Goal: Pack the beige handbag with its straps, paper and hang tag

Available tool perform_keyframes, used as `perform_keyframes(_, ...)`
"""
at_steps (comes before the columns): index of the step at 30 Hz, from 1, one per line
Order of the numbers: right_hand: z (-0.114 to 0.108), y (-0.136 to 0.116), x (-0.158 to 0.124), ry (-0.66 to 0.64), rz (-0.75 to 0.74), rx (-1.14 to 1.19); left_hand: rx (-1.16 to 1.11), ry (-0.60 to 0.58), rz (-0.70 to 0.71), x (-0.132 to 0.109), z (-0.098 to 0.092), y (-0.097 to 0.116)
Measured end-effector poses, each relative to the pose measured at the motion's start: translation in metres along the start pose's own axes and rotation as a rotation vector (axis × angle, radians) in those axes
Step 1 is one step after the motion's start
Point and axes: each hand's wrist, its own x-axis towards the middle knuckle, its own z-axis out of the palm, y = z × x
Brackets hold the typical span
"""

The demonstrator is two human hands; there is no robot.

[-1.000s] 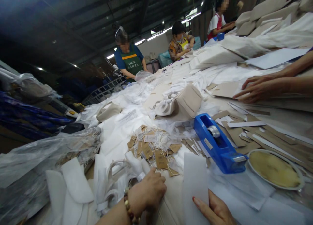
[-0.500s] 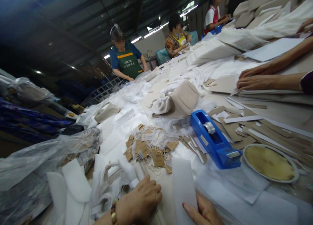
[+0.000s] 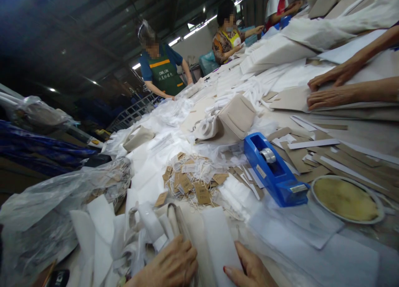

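My left hand [image 3: 174, 260] is closed at the bottom centre, its fingers curled over the edge of a beige fabric bag [image 3: 195, 220]. My right hand [image 3: 251, 267] pinches a flat white foam-like strip [image 3: 218, 233], thumb on top and fingers at its right edge. The strip lies upright against the beige fabric. Left of my hands are white wrapped straps [image 3: 149, 222] and several curved white padding pieces [image 3: 101, 220]. Just beyond is a heap of brown hang tags [image 3: 187, 181] with white strings.
A blue tape dispenser [image 3: 274, 170] and a round dish with a yellowish pad [image 3: 346, 199] stand to the right, near clear plastic bags [image 3: 324, 258] and paper scraps. A beige bag [image 3: 237, 116] lies mid-table. A co-worker's hands [image 3: 333, 89] reach in at the right; other people stand further back.
The strip in my right hand has shifted left and down, towards my left hand, and now lies against the beige fabric. More of that fabric shows. The view has shifted slightly.
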Motion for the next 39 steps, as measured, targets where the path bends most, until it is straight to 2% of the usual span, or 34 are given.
perform_keyframes(3, 0.006, -0.004, 0.004, -0.035, 0.019, -0.009, 0.197, 0.173, 0.137, -0.014, -0.01, -0.001)
perform_keyframes(6, 0.016, -0.013, 0.008, -0.081, 0.053, -0.083, 0.209, 0.138, 0.159, -0.017, -0.018, 0.003)
perform_keyframes(9, 0.029, -0.028, 0.013, -0.141, 0.124, -0.217, 0.154, 0.062, 0.137, -0.005, -0.018, 0.011)
perform_keyframes(13, 0.042, -0.052, 0.027, -0.184, 0.181, -0.398, 0.157, 0.134, 0.226, 0.014, -0.006, 0.018)
perform_keyframes(16, 0.045, -0.057, 0.042, -0.154, 0.143, -0.437, 0.143, 0.164, 0.184, 0.017, 0.004, 0.02)
perform_keyframes(21, 0.054, -0.043, 0.058, -0.184, 0.109, -0.421, 0.13, 0.13, 0.132, 0.008, 0.015, 0.021)
perform_keyframes(25, 0.068, -0.036, 0.068, -0.129, 0.1, -0.426, 0.129, 0.114, 0.104, 0.001, 0.012, 0.023)
perform_keyframes(27, 0.073, -0.037, 0.074, -0.124, 0.084, -0.452, 0.113, 0.043, 0.088, 0.0, 0.006, 0.024)
perform_keyframes(29, 0.076, -0.039, 0.077, -0.175, 0.073, -0.504, 0.07, -0.053, 0.057, -0.001, 0.0, 0.024)
perform_keyframes(34, 0.064, -0.05, 0.066, -0.406, 0.011, -0.673, -0.091, -0.181, 0.007, -0.008, 0.001, 0.023)
perform_keyframes(37, 0.045, -0.052, 0.046, -0.438, -0.064, -0.706, -0.15, -0.166, -0.014, -0.017, 0.01, 0.024)
perform_keyframes(39, 0.03, -0.045, 0.029, -0.488, -0.17, -0.684, -0.162, -0.125, -0.013, -0.023, 0.017, 0.024)
